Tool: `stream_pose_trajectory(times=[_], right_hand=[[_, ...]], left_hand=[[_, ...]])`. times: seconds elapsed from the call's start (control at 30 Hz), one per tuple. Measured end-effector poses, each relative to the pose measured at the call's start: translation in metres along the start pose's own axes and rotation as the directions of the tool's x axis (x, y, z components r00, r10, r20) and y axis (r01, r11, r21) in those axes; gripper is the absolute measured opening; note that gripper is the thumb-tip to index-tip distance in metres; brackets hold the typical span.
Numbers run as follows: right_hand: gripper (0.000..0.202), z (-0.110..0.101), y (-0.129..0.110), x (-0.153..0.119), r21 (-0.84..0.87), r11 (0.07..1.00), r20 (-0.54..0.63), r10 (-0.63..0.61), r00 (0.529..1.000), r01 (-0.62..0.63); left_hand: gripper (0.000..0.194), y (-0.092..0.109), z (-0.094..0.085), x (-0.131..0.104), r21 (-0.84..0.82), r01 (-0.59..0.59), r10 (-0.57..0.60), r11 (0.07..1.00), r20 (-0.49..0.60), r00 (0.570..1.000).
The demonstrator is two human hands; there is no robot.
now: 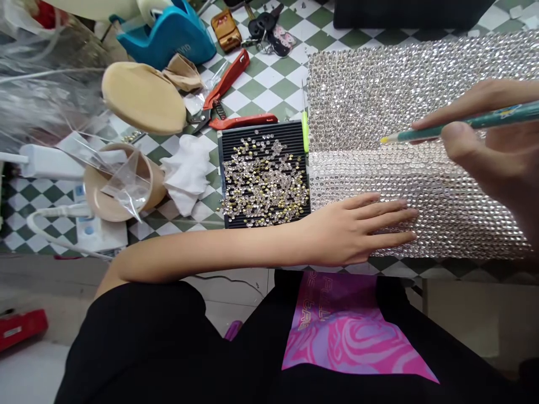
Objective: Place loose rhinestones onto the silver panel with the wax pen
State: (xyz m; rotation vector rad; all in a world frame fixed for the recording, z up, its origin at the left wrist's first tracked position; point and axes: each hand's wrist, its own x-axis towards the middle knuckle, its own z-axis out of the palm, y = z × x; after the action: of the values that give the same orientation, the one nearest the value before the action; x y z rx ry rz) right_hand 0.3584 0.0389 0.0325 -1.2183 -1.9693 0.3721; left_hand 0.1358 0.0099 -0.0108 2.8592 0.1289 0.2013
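Observation:
A wide sheet covered in rows of clear rhinestones [357, 95] lies on the checkered table. Across its middle runs a flatter, paler band of rows. My left hand [370, 227] rests palm down on the sheet's near part, fingers spread and holding nothing. In my right hand [492, 151] is a teal pencil [429, 132], pinched between thumb and fingers, with its yellowish tip over or on the sheet at the edge of the pale band; contact cannot be made out. Left of the sheet, a black ridged tray [222, 168] holds loose rhinestones [269, 185], some showing gold backs.
A green-handled needle tool [305, 132] lies between tray and sheet. Red-handled pliers [227, 92], keys [265, 25], a blue tape dispenser [168, 36], a round beige pad [143, 96], crumpled tissue [187, 171] and a beige cup [155, 179] with plastic bags crowd the left.

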Motion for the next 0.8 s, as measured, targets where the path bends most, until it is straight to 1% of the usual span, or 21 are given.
stream_pose_trajectory(times=[0.07, 0.13, 0.23, 0.3, 0.4, 0.5, 0.63, 0.7, 0.8], right_hand=[[0.012, 0.005, -0.009, 0.008, 0.054, 0.998, 0.054, -0.026, 0.998, 0.023], [0.014, 0.014, -0.018, 0.017, 0.107, 0.993, 0.137, -0.063, 0.989, 0.049], [0.015, 0.034, -0.03, 0.029, 0.12, 0.986, 0.275, -0.141, 0.951, 0.112], [0.017, 0.048, -0.035, 0.033, 0.124, 0.982, 0.321, -0.178, 0.93, 0.145], [0.019, 0.063, -0.036, 0.035, 0.158, 0.978, 0.365, -0.187, 0.912, 0.137], [0.019, 0.069, -0.034, 0.035, 0.167, 0.98, 0.409, -0.171, 0.896, 0.111], [0.018, 0.072, -0.033, 0.036, 0.159, 0.983, 0.422, -0.153, 0.894, 0.093], [0.018, 0.072, -0.035, 0.037, 0.159, 0.983, 0.419, -0.154, 0.895, 0.095], [0.018, 0.067, -0.038, 0.041, 0.157, 0.981, 0.389, -0.17, 0.906, 0.117]], left_hand=[[0.056, 0.0, 0.001, 0.0, -0.004, 0.002, -0.002, 1.0, -0.002, 1.0], [0.056, 0.0, 0.002, 0.0, -0.008, 0.0, 0.0, 1.0, -0.004, 1.0], [0.055, 0.0, 0.004, 0.0, -0.019, -0.002, 0.001, 1.0, -0.015, 1.0], [0.054, 0.0, 0.005, 0.0, -0.027, 0.0, -0.001, 1.0, -0.016, 1.0], [0.053, 0.0, 0.003, -0.001, -0.027, 0.011, -0.011, 1.0, 0.004, 1.0], [0.054, 0.001, 0.002, 0.0, -0.031, 0.019, -0.019, 0.999, 0.011, 1.0], [0.055, 0.001, 0.003, 0.0, -0.044, 0.027, -0.027, 0.999, 0.0, 1.0], [0.054, 0.001, 0.003, 0.0, -0.044, 0.033, -0.033, 0.998, 0.016, 0.999], [0.055, 0.0, 0.004, 0.0, -0.048, 0.026, -0.025, 0.998, 0.028, 0.999]])
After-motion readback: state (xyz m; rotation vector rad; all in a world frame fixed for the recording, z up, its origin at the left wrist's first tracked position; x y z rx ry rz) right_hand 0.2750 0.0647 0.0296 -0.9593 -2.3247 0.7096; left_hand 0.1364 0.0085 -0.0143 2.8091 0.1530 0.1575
